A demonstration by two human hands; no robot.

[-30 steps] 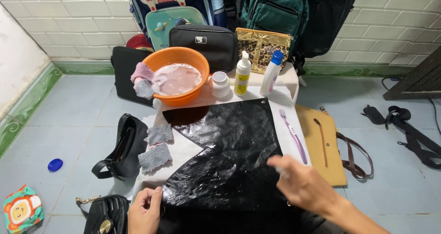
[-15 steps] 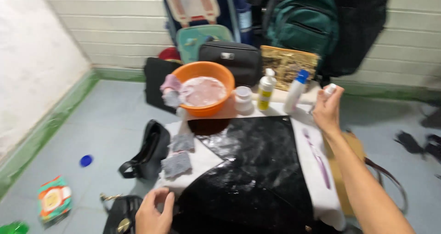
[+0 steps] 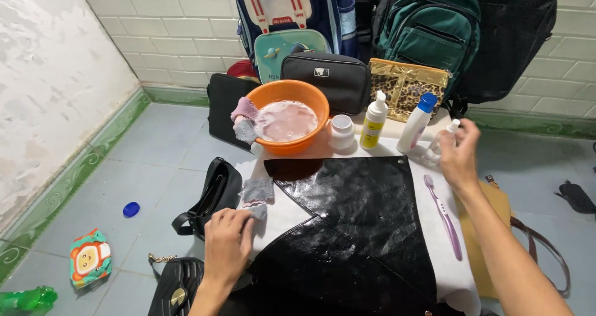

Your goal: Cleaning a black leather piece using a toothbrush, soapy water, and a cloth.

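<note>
Glossy black leather, a wet flat bag [image 3: 354, 229], lies spread over the white-covered low table [image 3: 282, 213]; the left hand [image 3: 226, 248] rests at its near left edge, fingers curled down on a small grey cloth [image 3: 256, 212]; the right hand [image 3: 459, 154] is raised at the far right, fingers closed round a small clear bottle [image 3: 446, 136]; a purple toothbrush [image 3: 444, 213] lies just beside the bag; an orange basin [image 3: 287, 114] of pinkish water stands at the far side.

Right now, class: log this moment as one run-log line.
left hand: on grey cloth | right hand: grips small clear bottle | black bag: flat on table, wet
</note>
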